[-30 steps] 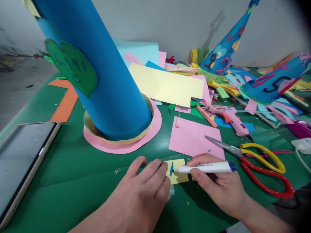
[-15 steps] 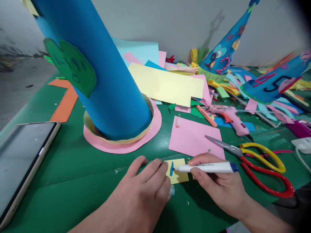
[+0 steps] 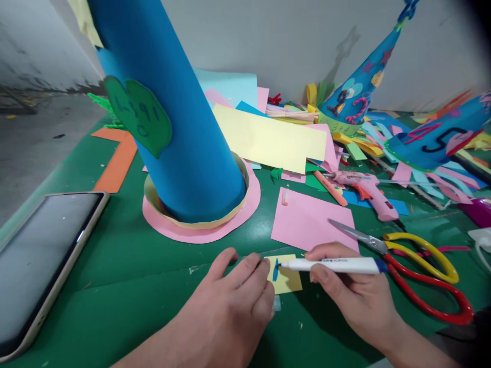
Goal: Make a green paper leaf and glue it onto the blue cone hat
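My right hand (image 3: 349, 291) grips a white marker pen (image 3: 341, 265) with a dark blue end, its tip at a small yellow paper piece (image 3: 288, 281). The paper bears a short, upright blue mark (image 3: 275, 270) just left of the tip. My left hand (image 3: 233, 301), fingers bent and close together, presses on the paper's left edge and hides part of it. A small pale, translucent bit (image 3: 276, 303) pokes out beside the left fingers; its kind is unclear. Scissors (image 3: 378, 244) with one yellow and one red handle lie partly open beyond my right hand.
A tall blue paper cone (image 3: 184, 133) stands in a pink paper brim (image 3: 199, 235). A phone (image 3: 42, 255) lies at left. Pink paper (image 3: 310, 220), a pink glue gun (image 3: 366, 189), large yellow paper (image 3: 268, 135) and two decorated hats (image 3: 356, 82) are beyond the hands on the green table (image 3: 126, 301).
The view has shifted, so things appear slightly further right and lower. The blue mark looks a little thicker. Both hands keep their hold.
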`<state>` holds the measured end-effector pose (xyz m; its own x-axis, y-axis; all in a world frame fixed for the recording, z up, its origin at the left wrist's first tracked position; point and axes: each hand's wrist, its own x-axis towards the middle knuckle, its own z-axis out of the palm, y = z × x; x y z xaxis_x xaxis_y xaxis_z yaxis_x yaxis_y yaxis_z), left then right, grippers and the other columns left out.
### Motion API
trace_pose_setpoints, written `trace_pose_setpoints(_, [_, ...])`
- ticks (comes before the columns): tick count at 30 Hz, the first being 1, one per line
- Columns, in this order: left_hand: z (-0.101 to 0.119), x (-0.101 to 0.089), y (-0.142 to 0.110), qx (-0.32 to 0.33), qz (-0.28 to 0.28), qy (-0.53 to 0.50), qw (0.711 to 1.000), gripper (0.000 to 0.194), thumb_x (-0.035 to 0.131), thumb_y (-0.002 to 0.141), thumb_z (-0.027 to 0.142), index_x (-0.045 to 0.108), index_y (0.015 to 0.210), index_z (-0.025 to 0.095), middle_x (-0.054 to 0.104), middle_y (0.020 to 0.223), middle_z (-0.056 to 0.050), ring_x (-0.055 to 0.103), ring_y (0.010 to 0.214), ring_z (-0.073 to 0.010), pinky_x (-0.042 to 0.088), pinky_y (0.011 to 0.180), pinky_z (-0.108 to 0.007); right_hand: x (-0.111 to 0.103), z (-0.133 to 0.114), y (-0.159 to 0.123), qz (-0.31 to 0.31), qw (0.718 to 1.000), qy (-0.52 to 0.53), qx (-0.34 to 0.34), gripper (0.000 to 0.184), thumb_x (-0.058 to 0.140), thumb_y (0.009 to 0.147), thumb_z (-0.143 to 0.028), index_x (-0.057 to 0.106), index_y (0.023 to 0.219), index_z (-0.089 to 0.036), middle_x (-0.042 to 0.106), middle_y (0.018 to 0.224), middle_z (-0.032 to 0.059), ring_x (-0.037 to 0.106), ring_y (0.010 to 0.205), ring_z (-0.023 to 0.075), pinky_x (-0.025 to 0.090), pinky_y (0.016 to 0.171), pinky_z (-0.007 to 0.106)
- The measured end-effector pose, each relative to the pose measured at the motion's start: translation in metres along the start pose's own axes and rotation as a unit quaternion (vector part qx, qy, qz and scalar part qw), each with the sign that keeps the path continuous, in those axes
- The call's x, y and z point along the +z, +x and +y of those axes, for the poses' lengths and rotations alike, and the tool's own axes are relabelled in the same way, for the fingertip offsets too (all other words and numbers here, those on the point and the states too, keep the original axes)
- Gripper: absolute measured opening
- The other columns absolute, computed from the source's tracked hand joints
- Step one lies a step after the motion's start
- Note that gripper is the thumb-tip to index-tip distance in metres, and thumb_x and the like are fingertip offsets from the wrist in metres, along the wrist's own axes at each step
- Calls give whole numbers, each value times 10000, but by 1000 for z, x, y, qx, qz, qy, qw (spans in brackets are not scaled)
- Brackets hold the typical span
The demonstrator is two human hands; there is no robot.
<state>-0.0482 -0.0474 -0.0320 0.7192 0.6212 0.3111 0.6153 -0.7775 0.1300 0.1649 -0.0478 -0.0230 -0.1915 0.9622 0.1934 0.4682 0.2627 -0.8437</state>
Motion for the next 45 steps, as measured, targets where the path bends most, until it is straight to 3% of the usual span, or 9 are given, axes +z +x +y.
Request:
trace_pose_setpoints(5, [1,0,0,5,-4,8,1000,186,478,846,330,596,892,193,650,1056,-29,529,999,-206,204,897,-401,1,1,0,13,999,-31,-10,136,543,822,-182,571,919,-272,581,691,-58,549,595,63,454,547,101])
trace_pose_setpoints(12, [3,2,-1,0,-10,8,1000,178,471,852,317,588,899,191,646,1057,-31,521,1006,-205,196,905,-407,3,0,0,-3,999,-38,-6,136,545,817,-175,568,911,-271,583,689,-73,529,543,45,444,509,77])
trace_pose_setpoints(23, [1,-1,0,5,-9,8,1000,170,483,851,318,596,880,195,638,1069,-26,527,1006,-202,226,903,-385,2,-1,1,8,999,-40,-5,126,551,818,-186,577,926,-247,609,695,-37,565,569,93,472,513,147])
trace_pose_setpoints(29, [2,-1,0,-1,-8,3,1000,169,483,850,319,594,873,195,640,1072,-26,530,1013,-200,221,910,-384,2,-2,2,2,999,-40,5,121,551,819,-185,577,909,-262,587,660,-51,542,546,77,451,496,132])
trace_pose_setpoints(37, [5,0,-1,-34,-6,-10,999,167,487,845,317,598,887,199,647,1077,-19,532,1032,-196,222,933,-390,-1,5,-1,49,997,59,28,132,520,843,-201,574,954,-247,534,572,-42,502,489,95,421,435,177])
trace_pose_setpoints(41, [5,1,-2,-32,-9,-3,999,162,503,839,319,602,893,203,644,1080,-15,530,1034,-196,216,945,-385,-6,0,2,10,988,133,81,113,508,850,-228,591,927,-230,547,692,-2,488,521,97,392,435,200])
trace_pose_setpoints(45, [5,1,-1,-30,-6,-4,1000,171,510,835,330,609,899,206,648,1065,-11,534,1024,-192,223,940,-377,-8,-6,8,-29,992,107,58,94,519,846,-231,612,855,-232,542,726,-5,469,529,84,371,437,186])
